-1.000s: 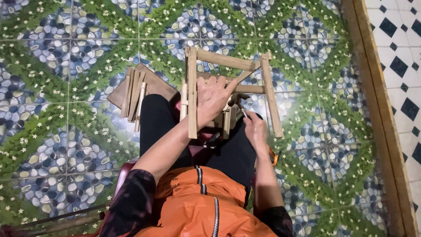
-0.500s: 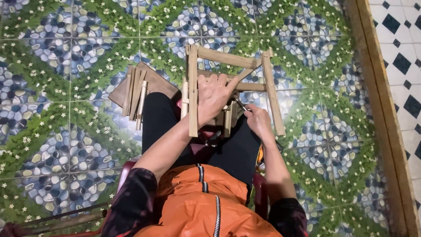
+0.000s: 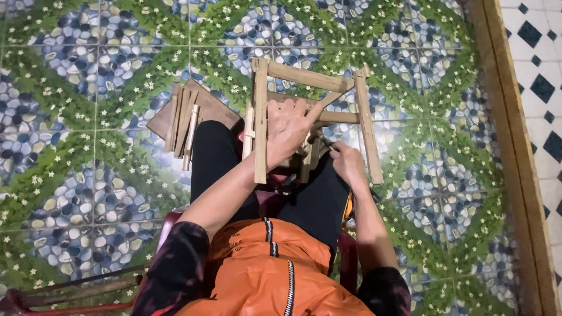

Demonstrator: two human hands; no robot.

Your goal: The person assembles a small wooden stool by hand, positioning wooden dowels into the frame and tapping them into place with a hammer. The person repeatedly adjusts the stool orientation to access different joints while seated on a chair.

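A small frame of wooden slats (image 3: pixel 363 126) rests on my knees, its long bars pointing away from me. My left hand (image 3: pixel 288 130) lies flat over the frame's middle and grips its crossbars. My right hand (image 3: pixel 346 162) sits just right of it, closed around a thin metal tool (image 3: pixel 326 143) whose tip points at the joint under my left hand. I wear black trousers and an orange top.
A bundle of loose wooden slats on a flat board (image 3: pixel 184 117) lies on the patterned tile floor (image 3: pixel 88 164) beside my left knee. A wooden threshold (image 3: pixel 509 146) runs down the right. A red chair edge (image 3: pixel 167 231) and dark rods (image 3: pixel 76 287) show at bottom left.
My right hand has risen from lower on my lap to the frame's middle joint with the tool. My left hand has stayed on the frame.
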